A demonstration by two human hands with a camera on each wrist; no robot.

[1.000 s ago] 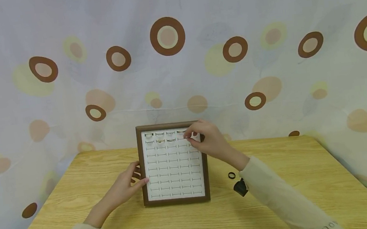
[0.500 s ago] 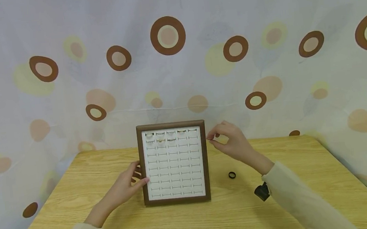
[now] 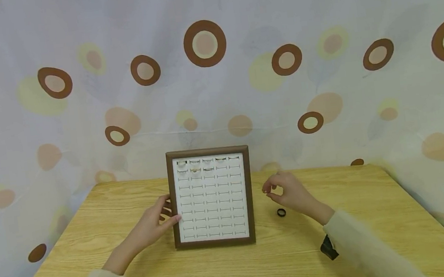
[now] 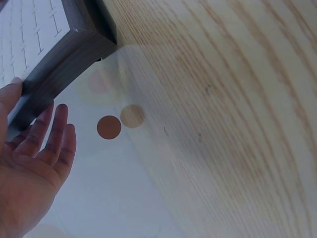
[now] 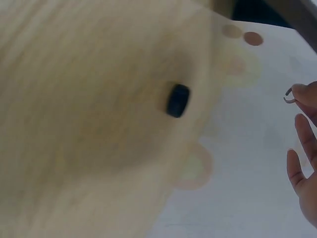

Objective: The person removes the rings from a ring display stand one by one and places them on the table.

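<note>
A brown-framed ring tray (image 3: 248,193) with a white slotted pad lies mid-table, with a few rings in its two top rows. My left hand (image 3: 164,214) rests against the frame's left edge (image 4: 59,64), fingers (image 4: 54,134) straight and thumb on the frame. To the right of the tray, my right hand (image 3: 268,190) hovers just above the table and pinches a thin small ring (image 5: 289,94) between thumb and fingertip. A black ring (image 3: 281,212) (image 5: 177,100) lies on the wood just below that hand.
The wooden table (image 3: 237,269) runs from the tray to the near edge. A spotted curtain (image 3: 214,66) hangs close behind and drapes past both table sides. The tray's lower rows hold empty slots.
My right hand has come away from the tray's top right corner, moving right and down toward the black ring with a thin ring pinched. The left hand and the tray have stayed put.
</note>
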